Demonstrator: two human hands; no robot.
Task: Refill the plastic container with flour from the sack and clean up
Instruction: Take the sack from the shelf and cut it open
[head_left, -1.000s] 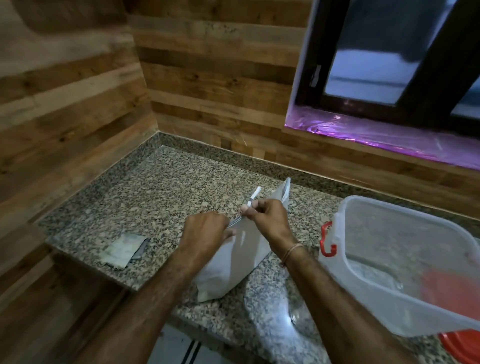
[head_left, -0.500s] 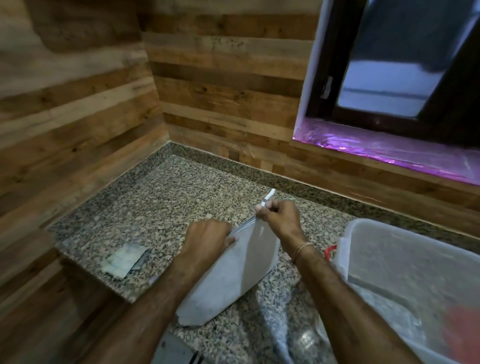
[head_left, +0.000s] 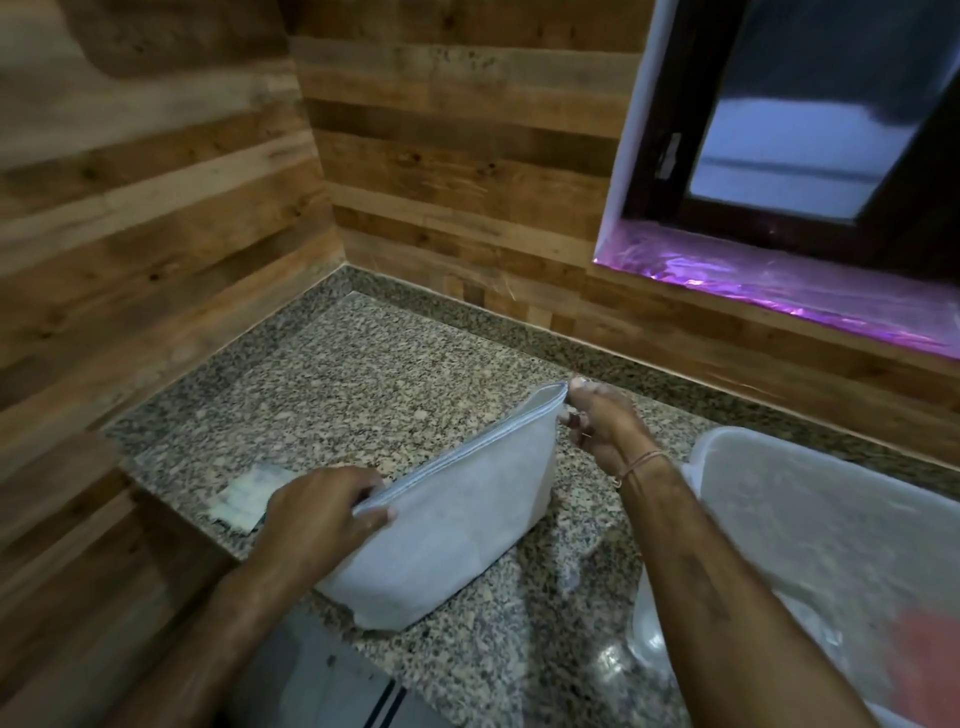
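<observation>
A white flour sack stands on the speckled granite counter, its top edge running from near left to far right. My left hand grips the near end of that top edge. At the far corner of the top, my right hand pinches the edge between fingers and thumb. The translucent plastic container stands to the right, partly behind my right forearm; something red shows blurred at its lower right.
A small pale packet lies on the counter left of my left hand. Wood-panelled walls meet in a corner behind. A window with a purple-lit sill is at the upper right. The counter's front edge runs below the sack.
My hands have moved apart along the sack's top, the right one to the far corner, so the edge is stretched longer. The view has shifted left and closer, pushing the container toward the right.
</observation>
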